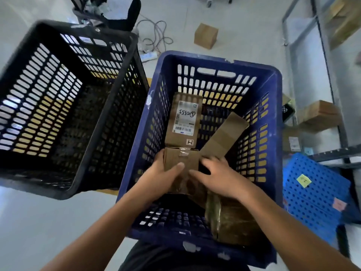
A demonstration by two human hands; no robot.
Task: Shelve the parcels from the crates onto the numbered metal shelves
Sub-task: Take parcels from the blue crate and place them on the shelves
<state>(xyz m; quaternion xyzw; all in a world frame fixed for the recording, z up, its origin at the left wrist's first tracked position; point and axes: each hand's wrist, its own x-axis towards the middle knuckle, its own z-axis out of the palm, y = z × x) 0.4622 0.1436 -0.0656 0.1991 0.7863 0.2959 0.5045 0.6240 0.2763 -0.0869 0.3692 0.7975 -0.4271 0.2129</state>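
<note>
Picking from the crate (214, 61) at frame centre: left hand (166, 174) curls its fingers round a box (182, 156); right hand (221, 178), fingers spread, holds nothing; next, a clean lift out

The left hand (166, 177) is covering the near half of the small brown cardboard box (181, 159) inside the dark blue slotted plastic crate (273, 133). At the box's 3 o'clock, the right hand (220, 177) is showing blurred, so whether it is touching the box cannot be told. The right forearm (263, 208) is hiding part of the tape-wrapped brown parcel (230, 222) at 5 o'clock. At 9 o'clock, the black slotted plastic crate (121, 55) is running off the left edge.
</note>
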